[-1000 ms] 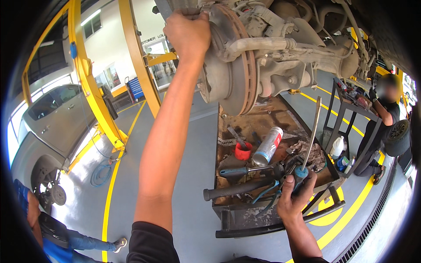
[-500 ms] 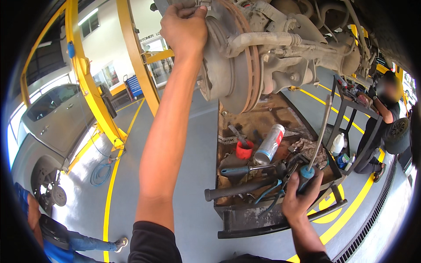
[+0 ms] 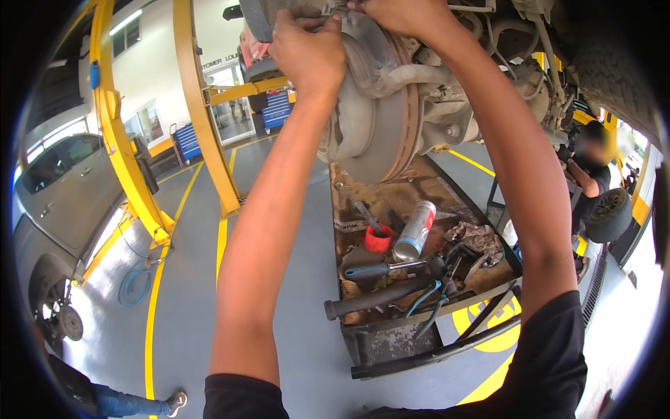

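Observation:
A grey brake disc [image 3: 391,129] with its caliper hangs from the raised vehicle's axle, in front of me. At its upper left, my left hand [image 3: 310,52] is closed, thumb against fingers, on a part at the caliper's top that its fingers hide. My right hand [image 3: 405,17] reaches up beside it, fingers curled at the picture's upper edge; what they hold is cut off. Below stands a tool cart [image 3: 391,342] bearing a spray can [image 3: 415,232], a red cup [image 3: 377,239] with a brush-like tool in it, a blue-handled ratchet [image 3: 377,269], blue-handled pliers [image 3: 427,307] and a crumpled rag [image 3: 478,239].
A black bar with a ribbed grip [image 3: 380,297] juts over the cart's left edge. Yellow lift posts [image 3: 199,112] and a grey car [image 3: 66,185] stand on the left. Another person [image 3: 593,167] is beside a wheel [image 3: 608,216] at right; a person's leg [image 3: 136,403] shows lower left.
My right hand has risen from above the cart to the caliper's top. The long blue-handled screwdriver it held is out of sight. My left hand stays at the caliper; the view has shifted slightly.

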